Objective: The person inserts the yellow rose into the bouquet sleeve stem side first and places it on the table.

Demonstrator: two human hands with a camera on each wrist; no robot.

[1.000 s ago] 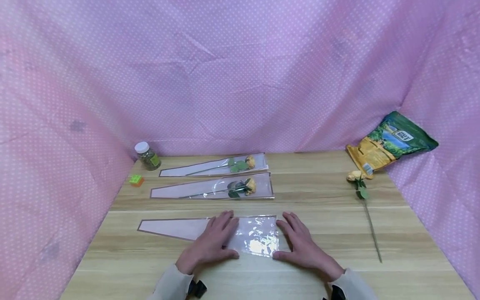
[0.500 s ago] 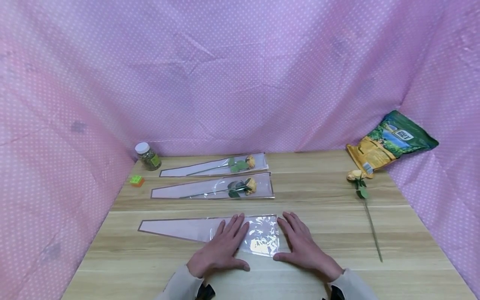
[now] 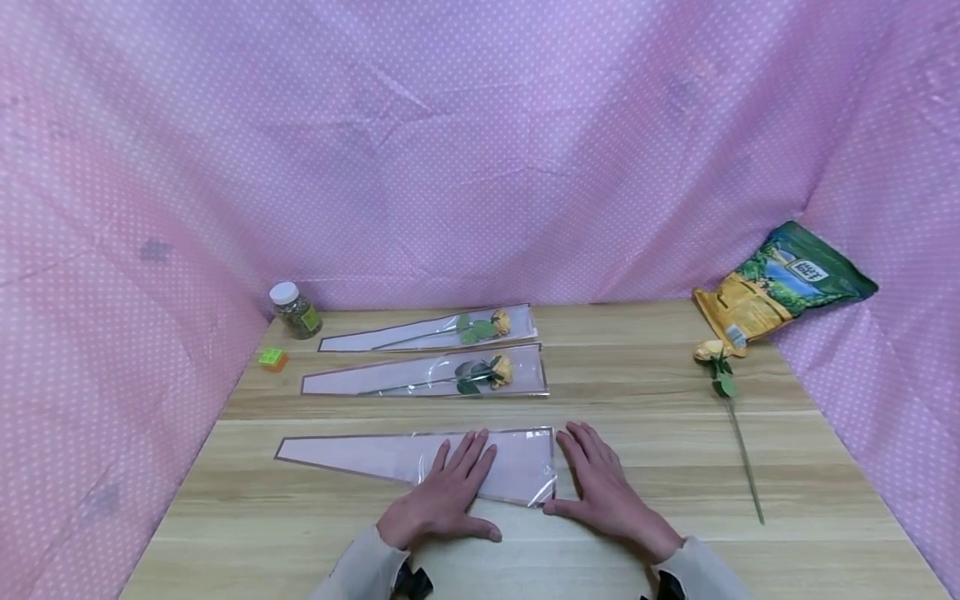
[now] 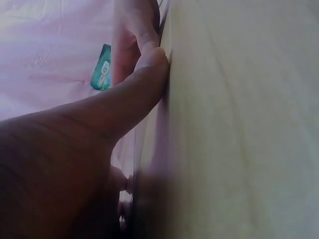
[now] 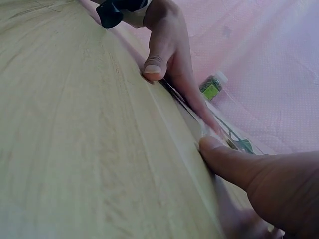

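Nearest the person, a tapered clear sleeve with a dark border [image 3: 345, 455] lies flat on the table, its wide end to the right. My left hand [image 3: 448, 492] rests across its middle, fingers straight and spread, thumb on the wood below it. At the wide end, my right hand [image 3: 603, 492] stands with fingers extended along the short edge, the thumb by the lower corner. Behind lie two similar sleeves, a middle one [image 3: 330, 384] and a rear one [image 3: 352, 342], each holding a yellow rose. Another yellow rose [image 3: 709, 351] lies loose at the right.
A jar with a white lid [image 3: 297, 312] stands at the back left, with a small green and orange block [image 3: 272, 360] before it. A green and yellow bag [image 3: 783, 283] leans at the back right against the pink dotted cloth [image 3: 480, 167].
My left hand has slid rightward along the front sleeve. The bright glare on the sleeve's wide end has mostly gone. My right hand has barely moved.
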